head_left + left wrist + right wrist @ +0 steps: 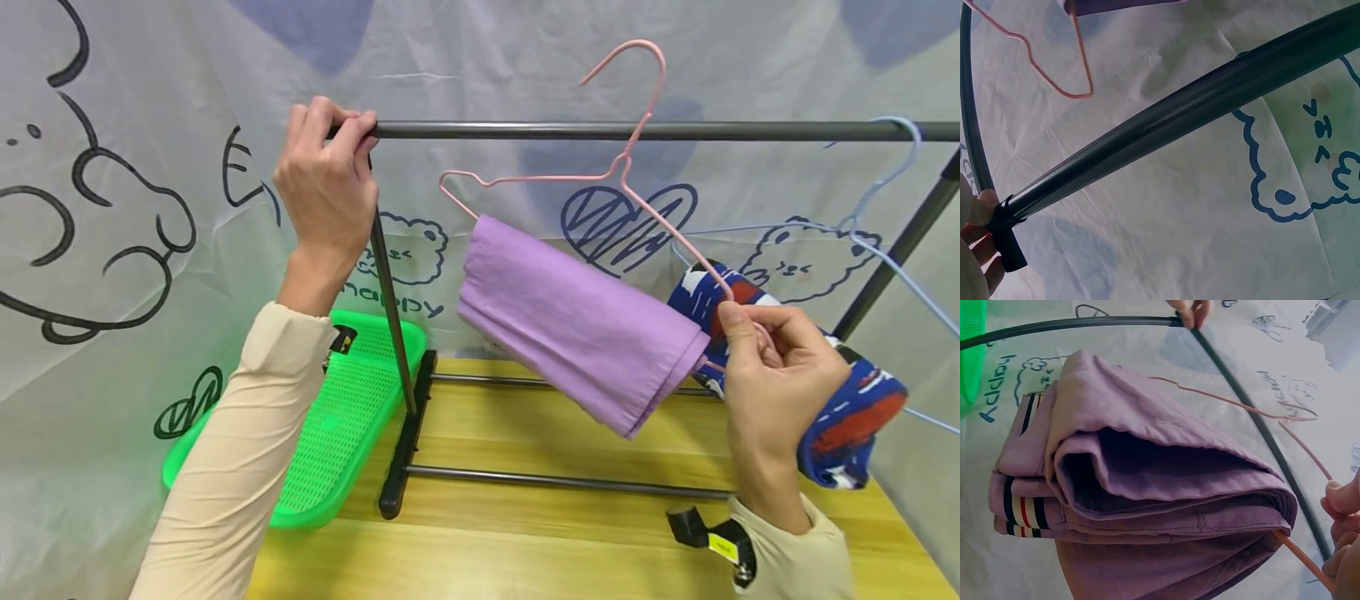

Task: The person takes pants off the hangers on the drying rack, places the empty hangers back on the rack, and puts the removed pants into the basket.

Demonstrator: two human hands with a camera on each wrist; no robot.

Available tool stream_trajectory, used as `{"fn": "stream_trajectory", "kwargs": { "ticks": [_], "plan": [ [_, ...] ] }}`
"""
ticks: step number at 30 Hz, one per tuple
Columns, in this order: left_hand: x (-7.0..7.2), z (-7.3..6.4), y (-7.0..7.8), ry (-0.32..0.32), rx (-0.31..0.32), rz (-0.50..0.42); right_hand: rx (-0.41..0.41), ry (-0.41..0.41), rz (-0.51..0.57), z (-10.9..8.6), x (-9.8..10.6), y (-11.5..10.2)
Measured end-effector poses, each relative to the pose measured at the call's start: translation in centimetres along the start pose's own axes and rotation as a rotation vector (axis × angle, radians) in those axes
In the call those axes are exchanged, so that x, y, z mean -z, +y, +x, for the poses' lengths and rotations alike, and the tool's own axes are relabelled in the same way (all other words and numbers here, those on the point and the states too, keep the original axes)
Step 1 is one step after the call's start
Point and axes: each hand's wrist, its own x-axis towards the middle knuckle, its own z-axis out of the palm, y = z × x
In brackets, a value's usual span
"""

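My left hand [330,179] grips the left end of the dark metal rack's top rail [510,130], fingers wrapped over the corner joint. A pink clothes hanger [551,177] is held tilted by my right hand [783,392], which pinches its right-hand corner. Its hook rises above the rail, and its neck overlaps the rail in the head view. Over the hanger's lower bar drapes a folded purple garment [570,308]. In the right wrist view, the garment's layered folds [1166,450] show, with a dark, white and red striped band [1024,509] on one edge.
A light blue hanger [877,196] hangs on the rail at right, bearing a blue, red and white cloth [855,425] partly behind my right hand. A green basket [337,467] stands left of the rack's foot on the wooden tabletop [525,542]. White sheeting with drawings surrounds it.
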Motion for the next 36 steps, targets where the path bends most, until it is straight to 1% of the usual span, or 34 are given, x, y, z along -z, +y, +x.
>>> {"fn": "stream_trajectory", "kwargs": {
  "ticks": [2, 4, 7, 9, 11, 14, 16, 18, 21, 24, 25, 28, 30, 33, 36],
  "plan": [
    [0.0, -0.1, 0.0, 0.001, 0.001, 0.001, 0.014, 0.007, 0.002, 0.1, 0.7, -0.1],
    [0.0, -0.2, 0.0, 0.004, 0.001, 0.001, 0.023, 0.009, 0.031, 0.2, 1.3, 0.1],
    [0.0, -0.2, 0.1, 0.006, 0.004, -0.003, 0.045, -0.008, -0.018, 0.2, 2.2, 0.6],
    [-0.1, -0.2, 0.1, 0.007, 0.006, -0.005, 0.040, -0.011, -0.018, 0.2, 2.7, 1.0],
    [-0.1, -0.2, 0.2, 0.008, 0.010, -0.007, 0.040, -0.020, -0.045, 0.0, 3.2, 1.5],
    [-0.2, -0.2, 0.2, 0.009, 0.010, -0.010, 0.022, -0.020, -0.034, -0.3, 3.8, 2.2],
    [-0.2, -0.1, 0.2, 0.010, 0.011, -0.011, 0.027, -0.038, -0.062, -0.5, 4.1, 2.7],
    [-0.2, 0.0, 0.2, 0.009, 0.012, -0.009, 0.025, -0.045, -0.046, -0.7, 4.5, 3.3],
    [-0.2, 0.0, 0.1, 0.007, 0.019, -0.002, 0.023, -0.068, -0.066, -1.1, 4.9, 4.1],
    [-0.1, -0.1, 0.1, 0.006, 0.025, 0.004, 0.006, -0.073, -0.028, -1.4, 5.2, 5.0],
    [0.0, -0.2, 0.1, 0.006, 0.027, 0.004, 0.011, -0.077, -0.030, -1.5, 5.3, 5.2],
    [0.0, -0.3, 0.1, 0.008, 0.030, 0.006, 0.009, -0.066, 0.049, -1.8, 5.4, 5.8],
    [0.0, -0.4, 0.0, 0.013, 0.032, 0.000, 0.011, -0.065, 0.079, -2.0, 5.5, 6.0],
    [-0.1, -0.5, -0.1, 0.022, 0.031, -0.020, 0.014, -0.070, 0.087, -2.4, 5.4, 6.4],
    [-0.1, -0.4, -0.1, 0.028, 0.032, -0.049, 0.036, -0.084, 0.093, -2.6, 5.3, 6.8]
  ]
}}
